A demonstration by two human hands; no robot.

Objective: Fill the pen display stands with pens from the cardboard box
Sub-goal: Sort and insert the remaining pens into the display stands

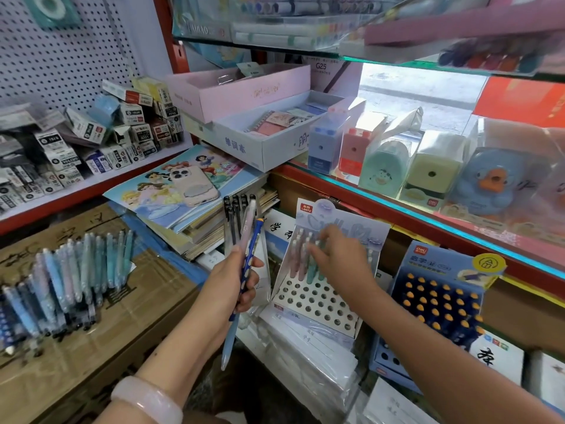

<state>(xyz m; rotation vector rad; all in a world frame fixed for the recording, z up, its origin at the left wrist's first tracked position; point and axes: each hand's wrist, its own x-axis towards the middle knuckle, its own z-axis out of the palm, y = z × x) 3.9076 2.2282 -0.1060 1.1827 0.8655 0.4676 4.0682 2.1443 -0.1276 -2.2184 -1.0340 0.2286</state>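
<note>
Pens [241, 255] are bunched in the left hand [235, 280], fingers curled round a mixed handful: a dark blue dotted one, a pale one, several black-capped ones standing up out of the fist, a light blue barrel hanging below it. The right hand [333, 255] is over the stand [318, 301], fingertips down among the pastel pens [305, 261] already seated in its back rows; whether it pinches one or only touches them, I cannot tell, the fingers hide it. The front rows of holes sit unfilled, so by my reckoning this stand is less than half done. The risk: the stand rests tilted on a stack of white packs [293, 338], so a firm push could rock it and spill the seated pens. The left bundle looks loosely gathered, and the low-hanging barrel could slip out. More pens [61, 286] lie fanned across the box [128, 325] at the left, near its far edge, well apart from both hands. Just right of the stand, a second stand [440, 301], dark blue, is nearly full.
</note>
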